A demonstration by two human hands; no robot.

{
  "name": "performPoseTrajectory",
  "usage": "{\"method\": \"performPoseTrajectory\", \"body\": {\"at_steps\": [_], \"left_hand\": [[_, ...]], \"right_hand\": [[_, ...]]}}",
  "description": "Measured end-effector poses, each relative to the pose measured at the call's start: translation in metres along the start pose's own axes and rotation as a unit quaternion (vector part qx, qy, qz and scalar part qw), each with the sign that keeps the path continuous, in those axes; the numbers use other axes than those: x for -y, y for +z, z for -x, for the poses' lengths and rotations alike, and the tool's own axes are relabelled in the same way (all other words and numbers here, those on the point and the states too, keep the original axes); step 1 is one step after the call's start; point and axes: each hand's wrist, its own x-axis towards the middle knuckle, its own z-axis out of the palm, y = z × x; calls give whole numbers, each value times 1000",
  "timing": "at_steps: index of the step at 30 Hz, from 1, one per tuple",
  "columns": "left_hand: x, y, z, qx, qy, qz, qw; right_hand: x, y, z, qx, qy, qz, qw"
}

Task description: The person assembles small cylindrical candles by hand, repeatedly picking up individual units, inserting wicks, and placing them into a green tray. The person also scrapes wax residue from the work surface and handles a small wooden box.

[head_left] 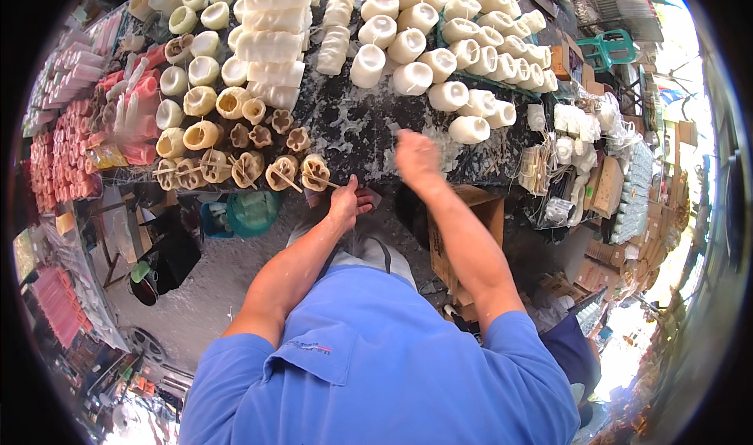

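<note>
My left hand (350,203) is at the table's near edge, thumb raised and fingers apart and slightly bent. A thin, pale, see-through piece (377,200) shows beside its fingers; I cannot tell whether the hand holds it. Just left of that hand is a cream flower-shaped wax cup (315,169) with a thin stick across its opening. My right hand (418,159) hovers over or rests on the dark tabletop (357,115), which is spotted with white wax. Motion blurs its fingers, so their grip is hidden.
White pillar candles (412,78) stand in rows at the back right, cream wax cups (202,135) at the left. Pink wax pieces (141,103) lie farther left. Below the edge are a teal basin (253,212) and a cardboard box (478,217). White wicks (536,170) lie at right.
</note>
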Motion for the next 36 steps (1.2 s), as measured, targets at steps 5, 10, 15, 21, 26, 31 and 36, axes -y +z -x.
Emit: {"method": "performPoseTrajectory", "body": {"at_steps": [5,10,15,21,26,31,36], "left_hand": [[5,-14,2,-36,118,-73,990],[15,-29,-15,-121,203,-237,942],[30,-44,-35,-100,233,-290,923],[31,-39,-40,-84,204,-143,965],[18,-27,-18,-76,246,-154,954],[11,-17,-3,-98,216,-62,970],[7,-21,-9,-91,184,-120,971]], "right_hand": [[88,48,59,33,-158,95,982],[72,75,71,-26,-245,82,966],[74,89,60,-22,-253,98,962],[58,52,46,28,-204,32,978],[70,13,33,57,-172,-64,981],[94,15,-13,175,-171,6,970],[76,15,-48,239,-76,6,968]]}}
